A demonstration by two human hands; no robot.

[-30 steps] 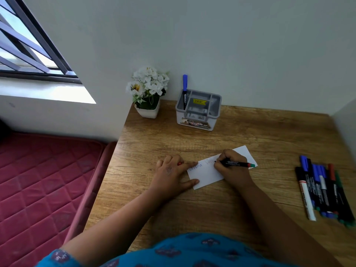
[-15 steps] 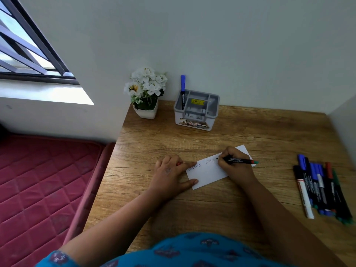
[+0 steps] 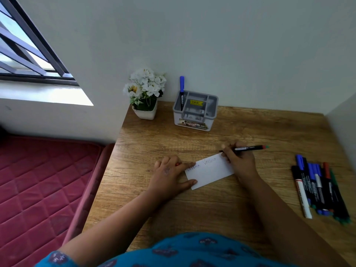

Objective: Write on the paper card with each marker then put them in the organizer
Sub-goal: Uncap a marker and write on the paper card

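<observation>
Centrally in the frame, a white paper card (image 3: 209,171) lies tilted on the wooden desk (image 3: 250,130), with two handwritten words along its upper edge that look like "Varsha Varsha", though the letters are small. The left hand (image 3: 169,177) rests on the card's left end, forefinger and thumb stretched out flat on it, while the other fingers curl around a small red piece (image 3: 178,164), too hidden to name. The right hand (image 3: 238,160) grips a black marker (image 3: 248,148) just past the card's upper right corner, its tip pointing left and its red and green end pointing right. Upper centre stands a grey organizer (image 3: 194,112) with a yellow price sticker inside and an unreadable printed label on its front; a blue-capped marker (image 3: 181,91) stands upright in its left compartment. Left of it sits a white flower pot (image 3: 144,97). At right lies a row of markers (image 3: 319,187).
</observation>
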